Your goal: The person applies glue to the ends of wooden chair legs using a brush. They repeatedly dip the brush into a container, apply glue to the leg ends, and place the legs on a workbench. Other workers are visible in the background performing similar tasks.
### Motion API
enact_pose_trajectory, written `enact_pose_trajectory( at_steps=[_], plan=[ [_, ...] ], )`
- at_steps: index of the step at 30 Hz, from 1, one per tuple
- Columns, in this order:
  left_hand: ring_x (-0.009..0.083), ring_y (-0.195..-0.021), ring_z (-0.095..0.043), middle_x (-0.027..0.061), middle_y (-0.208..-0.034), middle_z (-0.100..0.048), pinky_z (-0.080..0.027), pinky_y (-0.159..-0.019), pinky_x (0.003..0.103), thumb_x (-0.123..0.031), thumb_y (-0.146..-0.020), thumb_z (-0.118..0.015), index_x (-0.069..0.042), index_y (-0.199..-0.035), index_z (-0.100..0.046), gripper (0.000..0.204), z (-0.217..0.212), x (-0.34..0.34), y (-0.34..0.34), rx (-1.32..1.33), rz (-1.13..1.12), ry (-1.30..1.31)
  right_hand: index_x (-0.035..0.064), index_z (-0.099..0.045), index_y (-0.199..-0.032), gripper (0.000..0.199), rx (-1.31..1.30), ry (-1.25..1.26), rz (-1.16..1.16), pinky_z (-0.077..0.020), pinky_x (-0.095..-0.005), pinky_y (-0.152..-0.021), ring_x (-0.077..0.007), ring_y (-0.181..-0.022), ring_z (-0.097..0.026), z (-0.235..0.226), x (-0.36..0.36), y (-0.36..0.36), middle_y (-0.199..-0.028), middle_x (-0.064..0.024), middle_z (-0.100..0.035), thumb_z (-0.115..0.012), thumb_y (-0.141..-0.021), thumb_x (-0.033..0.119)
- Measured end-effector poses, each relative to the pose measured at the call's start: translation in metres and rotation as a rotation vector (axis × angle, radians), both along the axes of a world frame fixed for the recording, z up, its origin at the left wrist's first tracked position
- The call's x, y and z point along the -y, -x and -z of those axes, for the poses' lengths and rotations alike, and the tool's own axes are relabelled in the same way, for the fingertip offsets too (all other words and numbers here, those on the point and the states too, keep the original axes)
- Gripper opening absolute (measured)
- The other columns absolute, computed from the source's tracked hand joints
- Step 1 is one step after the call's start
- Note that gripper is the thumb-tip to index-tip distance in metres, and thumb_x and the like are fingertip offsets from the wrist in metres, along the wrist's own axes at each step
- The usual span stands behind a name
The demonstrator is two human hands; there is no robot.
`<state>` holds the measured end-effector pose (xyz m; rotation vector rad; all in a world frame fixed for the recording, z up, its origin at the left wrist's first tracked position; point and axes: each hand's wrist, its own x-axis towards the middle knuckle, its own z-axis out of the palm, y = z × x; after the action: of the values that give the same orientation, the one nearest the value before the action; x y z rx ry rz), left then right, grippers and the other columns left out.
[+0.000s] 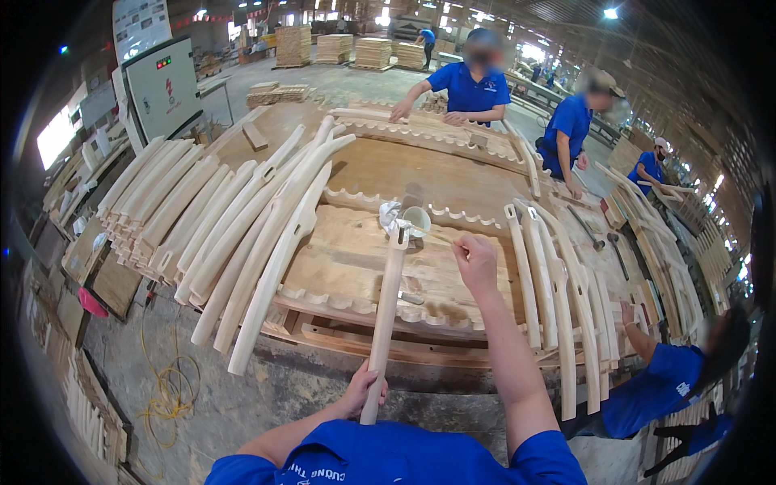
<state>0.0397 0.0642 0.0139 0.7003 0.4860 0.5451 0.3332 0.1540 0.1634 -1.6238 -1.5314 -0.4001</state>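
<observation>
My left hand (361,391) grips the near end of a long pale curved wooden piece (385,311) that points away from me across the workbench (380,174). Its far end lies next to a small white cup (417,218) and a crumpled white rag (389,215). My right hand (475,257) is stretched out to the right of the cup, fingers pinched on a thin stick (432,234) that reaches toward the cup.
A fanned stack of curved pale wooden pieces (234,226) lies to the left, and another row (558,291) to the right. Scalloped wooden boards (420,129) cover the bench. Several people in blue shirts work at the far side (473,89) and right (655,388). Yellow cord (171,388) lies on the floor.
</observation>
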Motion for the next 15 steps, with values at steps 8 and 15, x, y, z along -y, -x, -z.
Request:
enact_pose_trajectory(
  at_steps=[8, 15],
  plan=[
    [0.0174, -0.048, -0.052, 0.0096, -0.066, -0.052, -0.045, -0.044, 0.028, -0.026, -0.09, -0.039, -0.014, -0.117, -0.033, 0.03, -0.008, 0.003, 0.001, 0.006, -0.012, 0.032, 0.0053, -0.057, -0.073, 0.008, 0.014, 0.098, -0.109, -0.0402, -0.036, -0.06, -0.0242, -0.067, -0.055, -0.004, 0.002, -0.01, -0.066, -0.0074, -0.057, -0.063, -0.074, 0.01],
    [0.0168, -0.048, -0.052, 0.0092, -0.066, -0.052, -0.045, -0.044, 0.027, -0.026, -0.09, -0.04, -0.014, -0.116, -0.034, 0.029, -0.008, 0.004, 0.0, 0.013, -0.015, 0.017, 0.0039, -0.056, -0.071, 0.009, 0.075, 0.072, -0.148, -0.0395, -0.0359, -0.06, -0.0248, -0.064, -0.054, -0.002, 0.011, -0.009, -0.065, -0.0091, -0.056, -0.064, -0.072, 0.007]
  ],
)
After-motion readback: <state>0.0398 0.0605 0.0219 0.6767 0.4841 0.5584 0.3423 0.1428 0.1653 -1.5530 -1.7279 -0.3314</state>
